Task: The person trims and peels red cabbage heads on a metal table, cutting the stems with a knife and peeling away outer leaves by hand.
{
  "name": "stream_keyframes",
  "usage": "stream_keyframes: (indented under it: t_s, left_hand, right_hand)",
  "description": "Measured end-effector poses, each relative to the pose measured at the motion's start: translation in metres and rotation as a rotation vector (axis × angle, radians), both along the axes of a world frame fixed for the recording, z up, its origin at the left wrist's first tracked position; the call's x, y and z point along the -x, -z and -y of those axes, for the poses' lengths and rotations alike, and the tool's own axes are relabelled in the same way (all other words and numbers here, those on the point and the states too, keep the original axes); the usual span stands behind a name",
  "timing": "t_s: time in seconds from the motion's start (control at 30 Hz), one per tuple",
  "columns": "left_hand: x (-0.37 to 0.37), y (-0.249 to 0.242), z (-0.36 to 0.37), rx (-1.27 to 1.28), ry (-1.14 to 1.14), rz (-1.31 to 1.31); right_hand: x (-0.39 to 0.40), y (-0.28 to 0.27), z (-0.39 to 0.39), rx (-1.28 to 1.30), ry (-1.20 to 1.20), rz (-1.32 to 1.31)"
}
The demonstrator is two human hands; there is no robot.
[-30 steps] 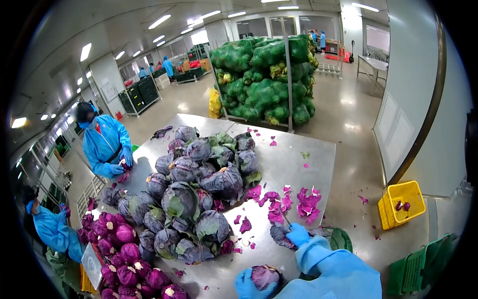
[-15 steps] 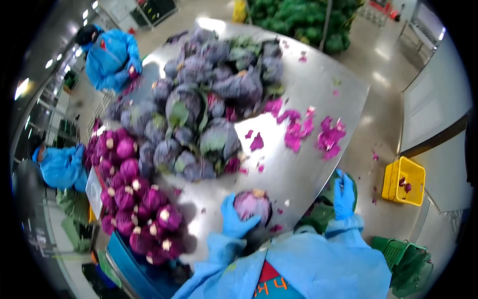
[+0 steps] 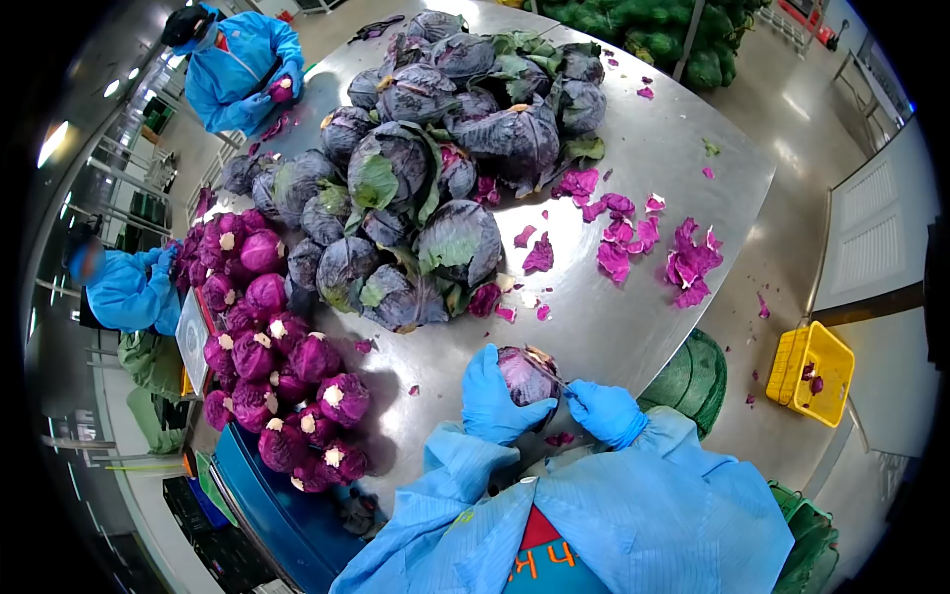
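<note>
A red cabbage [image 3: 527,376] rests near the front of the steel table, its stem end tipped up and away from me. My left hand [image 3: 500,401], gloved in blue, is wrapped round its left and near side. On its right, my right hand [image 3: 606,411] is closed round what looks like a small knife [image 3: 558,380]; only a thin bit of blade shows, at the cabbage's edge by the stem. The handle is hidden in the fist. A purple leaf scrap [image 3: 560,439] lies just below the cabbage.
Untrimmed cabbages [image 3: 401,173] are heaped mid-table; trimmed purple ones [image 3: 287,361] pile up at left. Leaf scraps [image 3: 690,259] lie on the steel table [image 3: 683,148]. A green mesh bin [image 3: 698,381] and yellow crate [image 3: 813,371] stand right. Two co-workers [image 3: 242,64] in blue work beyond.
My right hand has come in from above the green bin to the cabbage, closing from a raised pose. My left hand keeps hold of the cabbage. The view has shifted slightly.
</note>
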State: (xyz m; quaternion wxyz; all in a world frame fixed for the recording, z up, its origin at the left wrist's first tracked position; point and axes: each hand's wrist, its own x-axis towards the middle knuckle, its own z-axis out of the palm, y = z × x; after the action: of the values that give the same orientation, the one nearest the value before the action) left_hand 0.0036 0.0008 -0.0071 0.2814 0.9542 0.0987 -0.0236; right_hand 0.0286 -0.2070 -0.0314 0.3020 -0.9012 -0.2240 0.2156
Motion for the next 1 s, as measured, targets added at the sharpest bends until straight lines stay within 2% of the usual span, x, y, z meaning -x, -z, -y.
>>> stream_keyframes:
  t_s: [0.17, 0.27, 0.37, 0.47, 0.57, 0.83, 1.0]
  left_hand:
    - [-0.012, -0.004, 0.004, -0.063, 0.064, -0.031]
    - [-0.020, -0.007, 0.003, -0.080, 0.072, -0.057]
    - [-0.019, -0.003, 0.006, -0.099, 0.064, -0.046]
    - [-0.027, -0.008, 0.006, -0.106, 0.075, -0.063]
    - [-0.031, -0.007, 0.008, -0.111, 0.087, -0.089]
    - [-0.049, -0.012, 0.031, -0.245, 0.107, -0.160]
    - [-0.055, -0.011, 0.030, -0.172, 0.085, -0.223]
  right_hand:
    - [-0.020, 0.005, 0.009, -0.016, -0.073, -0.120]
    - [-0.020, -0.006, 0.004, -0.109, 0.041, -0.093]
    - [-0.018, -0.003, -0.004, 0.060, -0.031, -0.094]
    - [-0.012, 0.001, -0.015, 0.240, 0.017, -0.078]
    - [-0.024, -0.005, -0.010, 0.151, -0.033, -0.178]
    - [-0.047, 0.013, 0.009, 0.216, -0.115, -0.302]
    - [-0.055, 0.031, 0.000, 0.254, -0.155, -0.272]
